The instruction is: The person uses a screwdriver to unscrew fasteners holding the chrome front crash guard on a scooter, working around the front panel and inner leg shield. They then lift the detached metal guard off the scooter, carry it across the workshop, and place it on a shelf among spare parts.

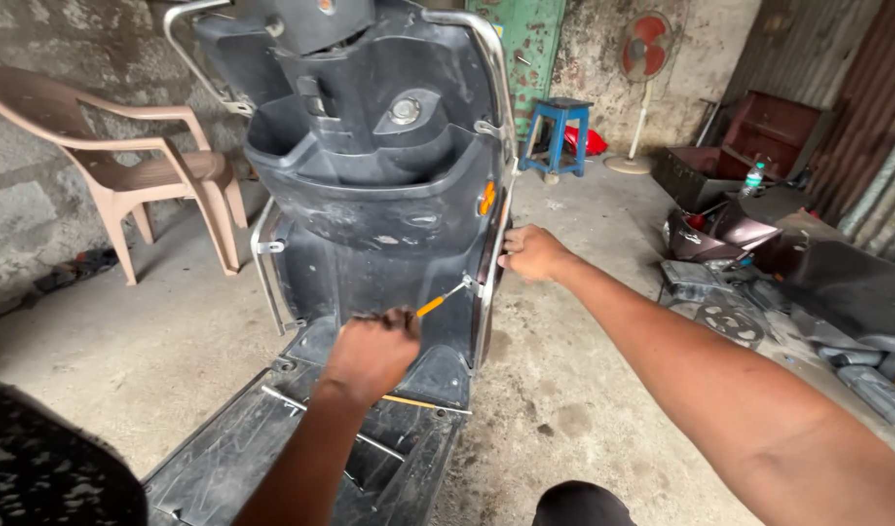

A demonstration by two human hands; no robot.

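Screwdriver (430,306) with an orange handle sat gripped in the closed left hand (372,353), its tip against the right edge of the scooter's dark front panel (370,219). The right hand (531,252) curled around the chrome guard rail (490,282) beside that panel, above the concrete floor (564,390).

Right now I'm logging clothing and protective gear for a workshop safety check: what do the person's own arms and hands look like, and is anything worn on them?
Both arms are bare from the frame edge to the fingers. The left hand and the right hand have no gloves, and no sleeve, watch, band or ring is visible. Fingers are partly hidden, so small rings cannot be ruled out.
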